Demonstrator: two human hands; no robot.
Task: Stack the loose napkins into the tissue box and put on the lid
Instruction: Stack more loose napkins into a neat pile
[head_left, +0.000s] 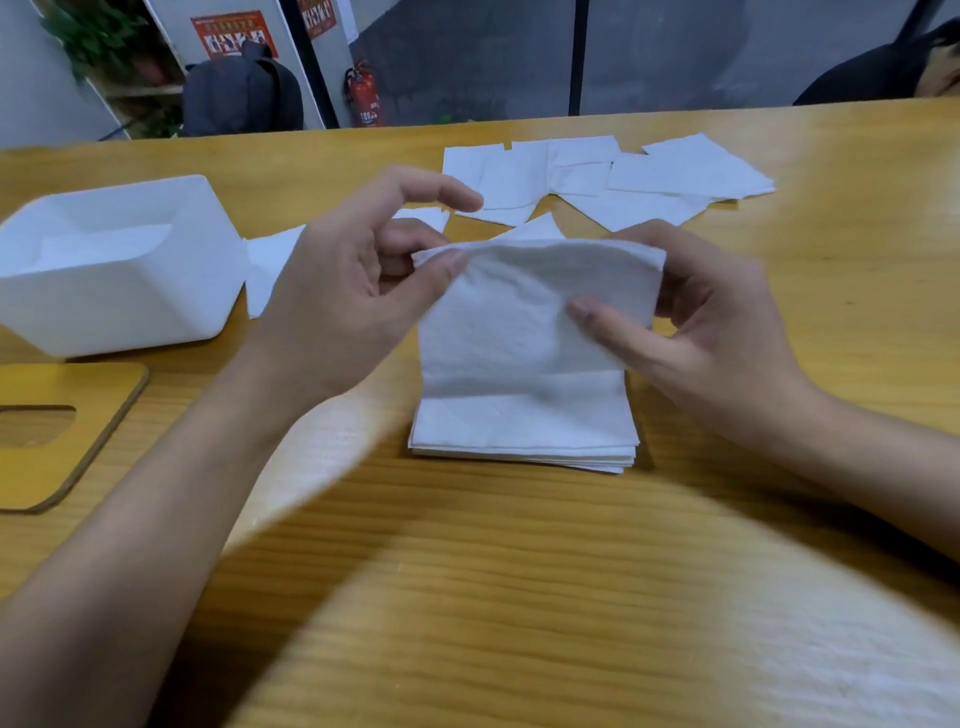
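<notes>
Left hand (343, 280) and right hand (696, 332) each pinch 1 side of a napkin (504, 317), holding it upright over the stack (524, 434), evidently to square it.

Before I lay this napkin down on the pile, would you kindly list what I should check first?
1. Grip: left hand and right hand hold the white paper napkin at its upper edge: ok.
2. Squared stack of white napkins directly beneath it: ok.
3. White plastic tissue box open at the top: ok.
4. Slotted wooden lid off, lying beside the box: ok.
5. All loose white napkins gathered from the wooden table: not ok, several lie at the far side.
</notes>
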